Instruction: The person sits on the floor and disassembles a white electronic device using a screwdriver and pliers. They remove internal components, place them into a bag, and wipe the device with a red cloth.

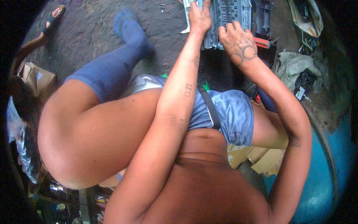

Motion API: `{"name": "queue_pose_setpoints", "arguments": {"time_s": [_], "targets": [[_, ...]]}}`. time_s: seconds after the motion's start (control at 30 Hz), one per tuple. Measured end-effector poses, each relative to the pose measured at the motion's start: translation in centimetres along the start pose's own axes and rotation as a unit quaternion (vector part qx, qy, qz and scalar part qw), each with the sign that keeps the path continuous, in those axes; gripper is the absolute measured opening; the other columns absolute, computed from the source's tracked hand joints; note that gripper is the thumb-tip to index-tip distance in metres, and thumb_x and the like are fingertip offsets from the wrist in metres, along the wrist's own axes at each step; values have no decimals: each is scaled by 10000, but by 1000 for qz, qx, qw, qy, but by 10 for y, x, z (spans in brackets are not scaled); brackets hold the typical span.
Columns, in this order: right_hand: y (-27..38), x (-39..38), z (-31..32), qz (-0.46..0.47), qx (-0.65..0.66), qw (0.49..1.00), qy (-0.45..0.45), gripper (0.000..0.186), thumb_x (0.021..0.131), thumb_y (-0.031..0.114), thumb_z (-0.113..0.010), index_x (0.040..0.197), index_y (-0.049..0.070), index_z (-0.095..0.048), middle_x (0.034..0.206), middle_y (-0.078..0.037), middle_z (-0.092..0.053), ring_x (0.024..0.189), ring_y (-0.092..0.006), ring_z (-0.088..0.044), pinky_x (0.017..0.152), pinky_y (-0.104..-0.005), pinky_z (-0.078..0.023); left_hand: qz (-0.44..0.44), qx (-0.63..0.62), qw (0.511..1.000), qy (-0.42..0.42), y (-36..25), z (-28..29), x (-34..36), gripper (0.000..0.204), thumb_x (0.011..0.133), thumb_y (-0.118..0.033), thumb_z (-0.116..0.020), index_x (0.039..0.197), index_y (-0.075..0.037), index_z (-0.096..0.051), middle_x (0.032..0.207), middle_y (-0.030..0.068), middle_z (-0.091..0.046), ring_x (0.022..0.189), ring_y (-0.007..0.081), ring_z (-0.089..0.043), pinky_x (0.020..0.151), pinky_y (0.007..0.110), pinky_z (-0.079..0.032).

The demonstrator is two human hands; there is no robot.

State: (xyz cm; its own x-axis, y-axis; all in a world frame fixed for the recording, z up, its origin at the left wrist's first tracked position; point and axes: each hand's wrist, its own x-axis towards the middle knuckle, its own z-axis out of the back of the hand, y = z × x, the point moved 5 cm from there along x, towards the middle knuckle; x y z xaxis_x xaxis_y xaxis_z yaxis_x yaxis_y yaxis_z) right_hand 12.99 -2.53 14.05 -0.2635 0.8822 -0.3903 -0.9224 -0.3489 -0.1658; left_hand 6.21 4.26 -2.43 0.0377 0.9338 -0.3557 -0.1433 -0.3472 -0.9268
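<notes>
A grey plastic machine casing point(226, 15) with rows of slots and ribs lies at the top of the view, its far end cut off by the frame. My left hand point(200, 16) grips its left side; the fingertips run out of view. At the near right part of the casing, my right hand point(238, 43) is closed with the knuckles up. A red-orange piece with a grey end, like a tool handle point(262, 42), juts out beside its outer edge. The fingers hide whatever they hold, so I cannot tell whether it is that piece.
Dark, worn ground point(89, 30) surrounds my blue-socked foot point(126, 24). To the right lie a grey cloth point(296, 67), a pale sack point(307, 16) and scraps. Cardboard point(266, 160) is beneath me, a paper bag point(39, 80) at left. Another person's sandalled foot point(54, 16) stands far left.
</notes>
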Motion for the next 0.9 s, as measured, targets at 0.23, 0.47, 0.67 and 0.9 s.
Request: {"name": "queue_pose_setpoints", "arguments": {"time_s": [0.23,0.47,0.67,0.9], "targets": [[6,-2,-10,24,-34,992,116,154,898,145,-609,952,62,-727,922,-94,-730,952,-263,-690,713,-435,-574,45,38,998,18,1,0,-1,736,1006,-613,-487,1437,-17,-476,1216,324,-656,1159,506,-608,975,525,-479],[8,0,-7,12,-10,1000,1,122,906,147,-605,893,71,-700,869,-102,-706,900,-267,-711,744,-430,-578,30,-6,999,23,1,0,-1,744,1001,-608,-502,1439,-9,-458,1194,338,-658,1148,511,-615,965,532,-482],[5,-7,-19,10,-2,998,56,130,916,139,-596,895,63,-698,883,-116,-707,886,-273,-720,768,-427,-579,62,8,998,16,-3,1,-3,789,988,-634,-517,1420,25,-480,1239,364,-631,1196,516,-593,1008,517,-471],[6,-2,-21,-7,23,999,38,119,915,146,-591,941,77,-685,909,-98,-676,894,-280,-723,757,-435,-589,51,-11,999,9,1,1,-2,840,982,-650,-514,1408,72,-476,1232,365,-634,1209,513,-586,1016,510,-465]]}}
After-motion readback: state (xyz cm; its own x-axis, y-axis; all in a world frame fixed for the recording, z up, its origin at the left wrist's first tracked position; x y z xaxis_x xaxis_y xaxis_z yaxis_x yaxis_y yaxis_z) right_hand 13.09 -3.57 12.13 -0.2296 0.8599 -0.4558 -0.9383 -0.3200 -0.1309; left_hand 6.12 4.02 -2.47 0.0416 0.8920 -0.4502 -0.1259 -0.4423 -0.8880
